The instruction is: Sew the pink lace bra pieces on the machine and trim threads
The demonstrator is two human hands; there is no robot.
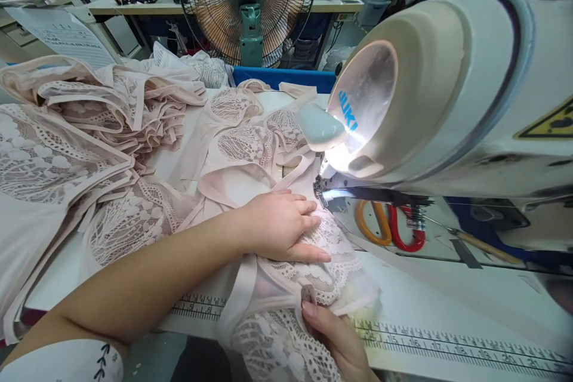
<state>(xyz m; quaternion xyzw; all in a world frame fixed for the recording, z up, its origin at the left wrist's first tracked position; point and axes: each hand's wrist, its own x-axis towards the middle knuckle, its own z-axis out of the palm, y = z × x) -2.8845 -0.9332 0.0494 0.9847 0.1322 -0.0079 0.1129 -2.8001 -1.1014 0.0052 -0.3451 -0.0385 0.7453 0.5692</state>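
Observation:
A pale pink lace bra (273,340) lies partly under the sewing machine's presser foot (319,188) and hangs over the table's front edge. My left hand (286,224) rests flat on the fabric just left of the foot, its fingers stretched out and somewhat spread. Lower down, my right hand (338,334) grips the bra's lace edge between thumb and fingers, the fingers mostly hidden beneath the cloth. A small dark tag-like piece (308,293) shows beside my right thumb. The lit sewing machine head (430,89) stands over the work from the right.
Piled lace bras (111,101) cover the left side, with more lace pieces (242,143) behind my left hand. Scissors with orange and red handles (406,228) lie under the machine arm. A printed ruler (447,349) runs along the front edge. A large fan (250,30) stands behind the table.

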